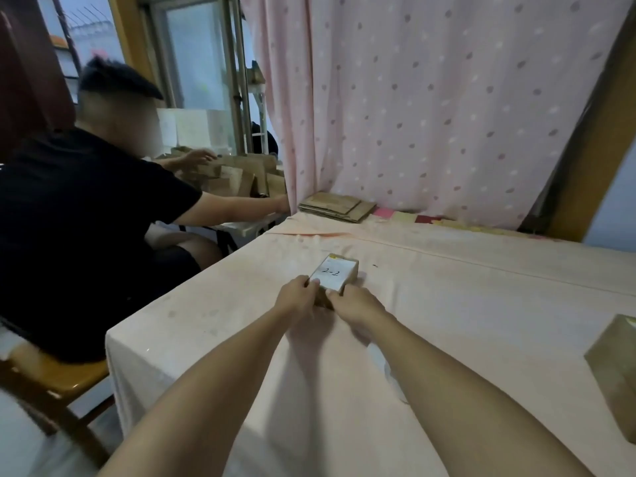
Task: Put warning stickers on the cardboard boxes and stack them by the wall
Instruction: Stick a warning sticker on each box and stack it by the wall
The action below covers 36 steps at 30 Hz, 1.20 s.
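Left hand [296, 299] grips the near left corner of the small cardboard box [339, 282], fingers curled on its edge. The right hand [354, 304] pinches the near right corner. The box rests mid-counter [447, 304] on pink cloth, with its white label [330, 273], marked "2-2", facing up. A second cardboard box [616, 370] sits at the counter's right edge, well apart. Flattened cardboard [335, 206] lies stacked by the curtain [447, 98].

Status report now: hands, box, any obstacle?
Left hand and right hand pinch box, near end. Box flat on table, label on top. Nothing in the way.
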Available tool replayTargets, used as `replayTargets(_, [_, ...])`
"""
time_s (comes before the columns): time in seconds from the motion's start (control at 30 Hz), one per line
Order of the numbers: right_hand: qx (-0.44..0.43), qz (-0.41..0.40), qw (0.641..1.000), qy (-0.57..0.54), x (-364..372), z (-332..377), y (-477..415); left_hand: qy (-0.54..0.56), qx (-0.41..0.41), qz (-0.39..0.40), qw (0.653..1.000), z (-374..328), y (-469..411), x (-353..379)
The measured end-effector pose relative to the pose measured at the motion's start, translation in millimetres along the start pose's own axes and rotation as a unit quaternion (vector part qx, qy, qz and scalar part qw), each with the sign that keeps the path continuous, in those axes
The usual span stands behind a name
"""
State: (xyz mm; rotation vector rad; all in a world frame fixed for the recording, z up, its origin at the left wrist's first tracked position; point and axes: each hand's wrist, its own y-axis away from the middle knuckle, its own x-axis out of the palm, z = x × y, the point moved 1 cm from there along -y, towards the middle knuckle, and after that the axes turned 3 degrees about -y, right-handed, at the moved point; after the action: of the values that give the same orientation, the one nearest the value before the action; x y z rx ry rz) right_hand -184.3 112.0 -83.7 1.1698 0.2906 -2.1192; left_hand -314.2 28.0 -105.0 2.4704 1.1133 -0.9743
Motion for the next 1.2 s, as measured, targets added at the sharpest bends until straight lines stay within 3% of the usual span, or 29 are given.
replayTargets(0.3, [-0.023,-0.035,0.993,-0.115,-16.2,-3.9,12.7,0.150,-0.034,-0.082,0.985,-15.1,12.1,10.5])
replayTargets(0.6, [-0.070,-0.170,0.972,-0.149,-80.7,-34.4,63.4,0.270,0.012,-0.085,0.959,-86.1,55.1,23.6])
replayTargets(0.97, [0.011,-0.250,0.959,-0.130,-136.3,-144.9,161.1,0.237,0.117,0.007,0.964,-167.8,149.5,94.5])
replayTargets(1.2, [0.062,-0.263,0.953,-0.139,-148.1,-208.9,213.4,0.116,0.172,0.041,0.977,-199.9,203.3,127.9])
